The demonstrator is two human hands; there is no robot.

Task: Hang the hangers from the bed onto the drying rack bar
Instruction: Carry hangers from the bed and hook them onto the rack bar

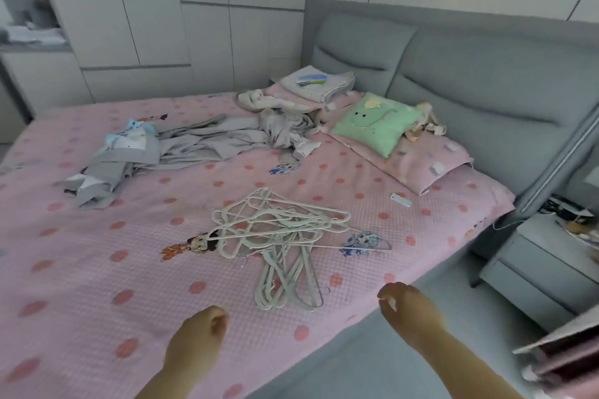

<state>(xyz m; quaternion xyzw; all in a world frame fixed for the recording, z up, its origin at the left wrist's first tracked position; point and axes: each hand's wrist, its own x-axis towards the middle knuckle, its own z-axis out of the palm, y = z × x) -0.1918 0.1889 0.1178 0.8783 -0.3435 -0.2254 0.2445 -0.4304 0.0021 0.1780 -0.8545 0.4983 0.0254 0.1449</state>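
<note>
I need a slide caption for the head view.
Left hand and right hand, both empty, before white hangers piled on a pink bed.
</note>
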